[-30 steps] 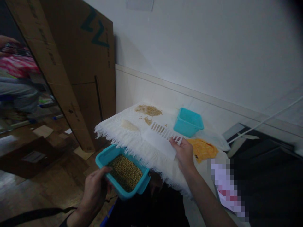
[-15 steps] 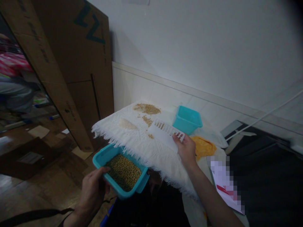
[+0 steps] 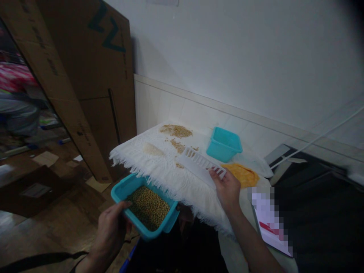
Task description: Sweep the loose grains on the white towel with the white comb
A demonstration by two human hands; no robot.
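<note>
My left hand (image 3: 111, 229) grips the near corner of a teal plastic bin (image 3: 169, 222) filled with soybeans (image 3: 147, 207), held just below the fringed front edge of a white towel (image 3: 159, 168). My right hand (image 3: 227, 187) pinches a white slotted plastic scraper (image 3: 199, 166) that lies on the towel. Loose soybeans sit beside its far end in a small pile (image 3: 178, 145), and a larger pile (image 3: 175, 131) lies near the towel's back edge. A patch of white grains (image 3: 152, 149) lies to the left.
A second, empty teal bin (image 3: 223, 144) stands at the back right of the towel, with an orange cloth (image 3: 241, 174) beside it. Tall cardboard boxes (image 3: 85, 68) lean at the left. A paper (image 3: 269, 222) lies at the right, and a white cable (image 3: 318, 138) crosses the wall.
My right hand has drawn the scraper a little toward me and to the right, leaving a few beans on the towel. My left hand and the bin have barely moved.
</note>
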